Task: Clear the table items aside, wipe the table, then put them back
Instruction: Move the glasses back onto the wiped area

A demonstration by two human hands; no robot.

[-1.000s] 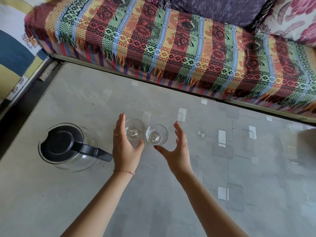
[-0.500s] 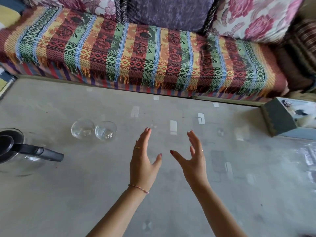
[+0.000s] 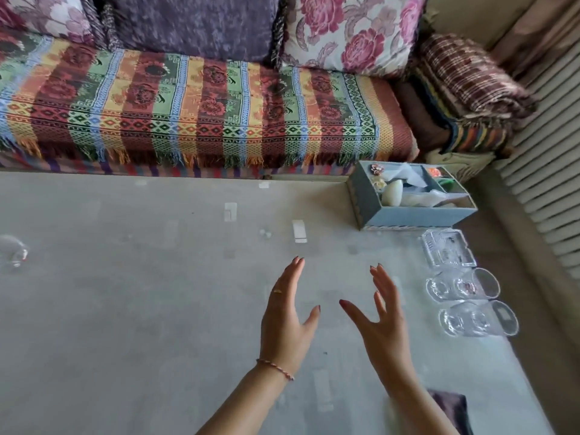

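Observation:
My left hand [image 3: 287,312] and my right hand [image 3: 381,321] hover side by side over the middle of the grey glass-topped table [image 3: 141,309], palms facing each other, fingers straight, holding nothing. At the table's right edge stand two clear drinking glasses [image 3: 463,287] [image 3: 478,318], a clear glass dish [image 3: 447,248] behind them, and a blue divided box [image 3: 408,196] with small items in it. A clear glass [image 3: 14,252] shows blurred at the far left edge.
A sofa with a striped woven throw [image 3: 201,108] runs along the table's far side, with cushions [image 3: 348,29] behind. Folded blankets [image 3: 464,89] lie at the right. A dark purple cloth [image 3: 448,406] peeks out under my right forearm.
The view swung right, away from the kettle and the two glasses at the left. Both hands left those glasses and now hover empty nearer the box and glasses at the right.

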